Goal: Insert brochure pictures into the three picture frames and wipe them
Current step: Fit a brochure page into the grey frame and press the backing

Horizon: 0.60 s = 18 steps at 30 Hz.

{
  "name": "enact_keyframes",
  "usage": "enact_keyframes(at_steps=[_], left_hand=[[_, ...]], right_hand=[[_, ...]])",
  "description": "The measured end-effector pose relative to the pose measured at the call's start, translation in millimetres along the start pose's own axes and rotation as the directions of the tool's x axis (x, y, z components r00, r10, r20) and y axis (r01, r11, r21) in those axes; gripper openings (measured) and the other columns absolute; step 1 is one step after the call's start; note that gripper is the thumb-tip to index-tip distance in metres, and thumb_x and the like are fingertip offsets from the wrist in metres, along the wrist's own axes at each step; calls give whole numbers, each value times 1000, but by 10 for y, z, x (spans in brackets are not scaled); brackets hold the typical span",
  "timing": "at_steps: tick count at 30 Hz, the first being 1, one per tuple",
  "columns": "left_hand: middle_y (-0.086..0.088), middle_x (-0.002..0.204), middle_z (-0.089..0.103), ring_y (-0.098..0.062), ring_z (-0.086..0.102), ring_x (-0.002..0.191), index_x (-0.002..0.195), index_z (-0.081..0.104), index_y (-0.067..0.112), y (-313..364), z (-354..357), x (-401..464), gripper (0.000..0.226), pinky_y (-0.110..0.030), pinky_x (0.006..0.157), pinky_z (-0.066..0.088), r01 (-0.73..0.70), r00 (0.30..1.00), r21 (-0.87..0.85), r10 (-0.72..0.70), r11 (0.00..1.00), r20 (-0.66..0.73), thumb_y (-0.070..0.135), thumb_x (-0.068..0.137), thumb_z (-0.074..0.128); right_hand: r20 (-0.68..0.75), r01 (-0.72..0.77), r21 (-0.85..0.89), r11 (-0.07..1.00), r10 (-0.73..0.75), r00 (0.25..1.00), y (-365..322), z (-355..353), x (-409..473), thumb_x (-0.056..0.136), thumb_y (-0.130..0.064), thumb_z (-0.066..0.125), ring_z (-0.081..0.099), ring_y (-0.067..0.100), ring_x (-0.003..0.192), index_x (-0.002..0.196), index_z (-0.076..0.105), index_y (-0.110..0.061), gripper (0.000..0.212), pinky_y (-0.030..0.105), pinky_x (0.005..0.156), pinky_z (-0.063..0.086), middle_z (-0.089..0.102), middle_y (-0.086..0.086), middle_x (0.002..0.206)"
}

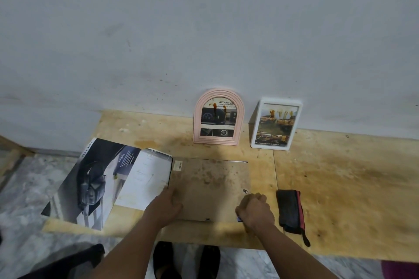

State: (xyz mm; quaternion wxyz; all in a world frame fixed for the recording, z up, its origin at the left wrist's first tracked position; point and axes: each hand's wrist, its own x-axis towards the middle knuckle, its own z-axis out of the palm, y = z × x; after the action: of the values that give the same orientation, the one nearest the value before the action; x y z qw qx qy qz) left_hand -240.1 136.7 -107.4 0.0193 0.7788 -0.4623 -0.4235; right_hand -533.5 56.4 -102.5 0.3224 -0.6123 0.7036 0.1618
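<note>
A third picture frame (209, 184) lies face down on the wooden board, its brown backing up. My left hand (169, 205) holds its near left edge, thumb on the backing. My right hand (256, 210) is curled at the near right corner and appears to pinch a small clip there. A pink arched frame (218, 118) and a white rectangular frame (275, 123) stand against the wall, each with a brochure picture inside and brown streaks on the glass. An open car brochure (108, 179) lies to the left of the flat frame. A dark folded cloth (291, 210) with a red edge lies to the right.
The wooden board (351, 188) rests low over a marble floor (27, 188). A grey wall (204, 29) rises directly behind the standing frames. My dark-clad legs show below the board's near edge.
</note>
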Motion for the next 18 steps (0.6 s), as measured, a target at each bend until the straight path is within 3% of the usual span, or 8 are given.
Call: enact_keyframes(at_steps=[2,5,9,12,15,18], left_hand=[[-7,165,33,-29,44,146,160,26,18,30,-3,2,73,-44,117,42,-18,1000,45,19,999,-24,45,98,53],[-10,168,25,-32,43,145,162,20,19,85,-27,52,75,-47,114,43,-26,998,97,31,995,-53,43,98,53],[-9,171,13,-36,41,145,162,19,22,125,-40,192,81,-52,111,46,-59,995,99,66,993,-72,47,95,57],[-8,170,14,-39,40,143,158,27,21,163,-4,207,77,-53,108,47,-77,991,129,91,989,-103,44,93,60],[-10,169,16,-38,33,147,150,39,18,220,-7,230,67,-51,107,48,-101,976,200,135,975,-168,42,92,61],[-7,172,7,-33,31,151,151,39,22,289,-64,353,67,-51,106,48,-108,972,127,132,986,-193,41,92,63]], right_hand=[[-40,5,-15,1000,-5,999,-45,-37,-25,83,-52,59,44,33,120,135,37,-17,66,39,84,46,36,9,135],[-120,76,-33,997,-79,990,-151,-84,12,84,-62,59,37,35,132,151,22,-24,85,48,97,47,27,9,149],[-86,172,-23,985,-173,981,-278,-173,189,90,-63,55,11,35,152,161,8,-27,92,56,113,36,-2,4,169],[-27,249,-205,947,-260,965,-327,-138,264,93,-66,49,-10,37,156,162,-1,-28,94,60,119,23,-19,6,169],[-21,324,-286,902,-344,939,-431,-122,292,93,-68,44,-19,39,154,162,-6,-27,95,62,122,12,-25,10,167],[-38,320,-245,915,-339,940,-593,-175,381,91,-71,46,-20,39,154,162,-6,-26,99,62,123,9,-24,11,168]])
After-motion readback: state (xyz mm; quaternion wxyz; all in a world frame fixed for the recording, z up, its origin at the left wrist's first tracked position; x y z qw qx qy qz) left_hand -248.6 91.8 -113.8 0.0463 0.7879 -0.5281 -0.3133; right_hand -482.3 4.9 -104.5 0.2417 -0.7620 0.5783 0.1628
